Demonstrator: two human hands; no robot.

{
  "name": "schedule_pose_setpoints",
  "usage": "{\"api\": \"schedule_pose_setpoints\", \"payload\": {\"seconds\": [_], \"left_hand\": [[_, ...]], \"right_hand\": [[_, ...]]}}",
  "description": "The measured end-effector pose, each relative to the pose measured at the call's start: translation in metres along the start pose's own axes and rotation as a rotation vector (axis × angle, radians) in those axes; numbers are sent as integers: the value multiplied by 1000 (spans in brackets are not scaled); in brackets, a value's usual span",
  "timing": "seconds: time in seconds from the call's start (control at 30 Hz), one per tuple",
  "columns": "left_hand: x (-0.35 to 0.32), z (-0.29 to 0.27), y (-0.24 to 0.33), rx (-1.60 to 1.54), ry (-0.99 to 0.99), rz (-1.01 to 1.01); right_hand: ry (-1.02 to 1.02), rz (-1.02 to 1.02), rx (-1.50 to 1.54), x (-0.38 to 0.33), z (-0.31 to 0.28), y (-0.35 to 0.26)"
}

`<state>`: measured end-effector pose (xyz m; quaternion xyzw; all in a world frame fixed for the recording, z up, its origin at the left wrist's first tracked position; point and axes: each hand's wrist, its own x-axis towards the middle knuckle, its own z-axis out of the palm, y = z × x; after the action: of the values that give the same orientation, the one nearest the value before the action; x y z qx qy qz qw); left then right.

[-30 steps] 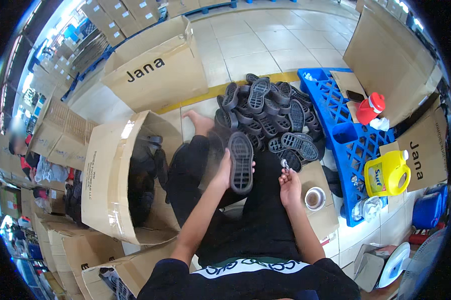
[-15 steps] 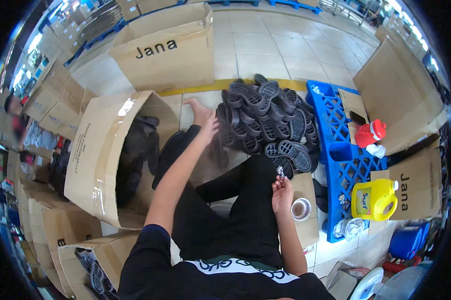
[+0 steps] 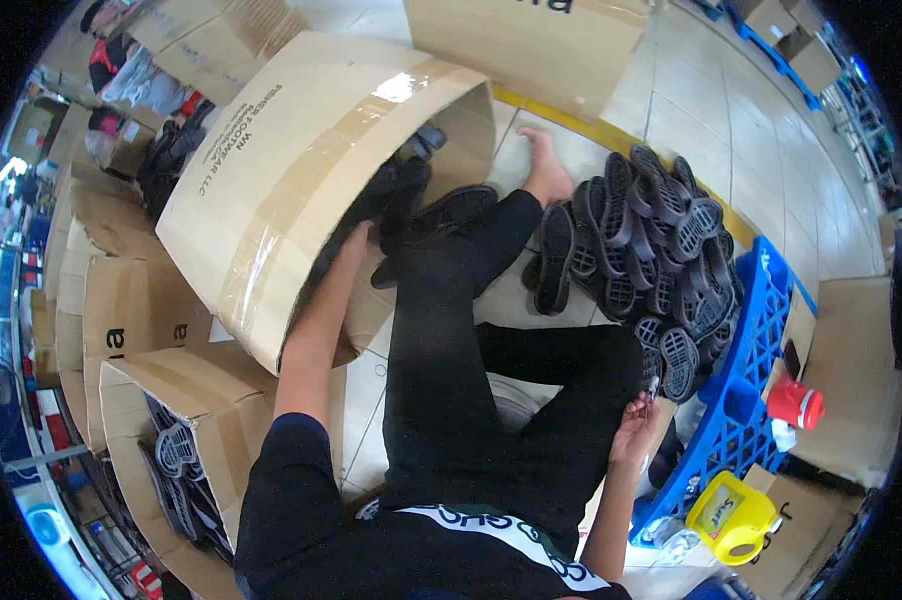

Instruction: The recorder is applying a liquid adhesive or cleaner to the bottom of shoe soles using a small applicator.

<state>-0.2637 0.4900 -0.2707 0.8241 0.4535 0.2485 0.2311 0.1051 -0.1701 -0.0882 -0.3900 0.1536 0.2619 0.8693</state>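
Note:
My left hand [image 3: 359, 240] reaches into a large cardboard carton [image 3: 261, 170] lying on its side, among dark shoe soles [image 3: 403, 195]. Its fingers are hidden by the soles and shadow. Another dark sole [image 3: 456, 208] lies at the carton's mouth, beside my left leg. Beyond my right knee, a heap of brown-black soles [image 3: 661, 230] is piled on the tiled floor. My right hand [image 3: 631, 430] rests by my right thigh, fingers closed on a small whitish thing [image 3: 653, 385] that sticks up; its kind is too small to make out.
A blue plastic pallet [image 3: 746, 385] stands at the right, carrying a yellow jug [image 3: 733, 515] and a red container [image 3: 795, 402]. At lower left, an open carton [image 3: 236, 420] holds more soles. Another carton [image 3: 531, 50] stands at the far side. A person [image 3: 106, 65] is at the far left.
My left hand has moved from beside the heap of soles leftward into the lying carton. The view has turned to the left. My right hand keeps the small whitish thing.

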Motion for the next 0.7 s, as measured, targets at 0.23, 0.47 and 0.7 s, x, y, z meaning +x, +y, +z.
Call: {"api": "schedule_pose_setpoints", "payload": {"seconds": [0.23, 0.47, 0.7], "left_hand": [[2, 120, 103, -39, -317, -745], [12, 113, 78, -408, -207, -596], [48, 32, 243, -87, -69, -172]], "right_hand": [[121, -74, -81, -7, 6, -16], [43, -85, -79, -4, 24, -10], [133, -160, -48, -22, -5, -21]]}}
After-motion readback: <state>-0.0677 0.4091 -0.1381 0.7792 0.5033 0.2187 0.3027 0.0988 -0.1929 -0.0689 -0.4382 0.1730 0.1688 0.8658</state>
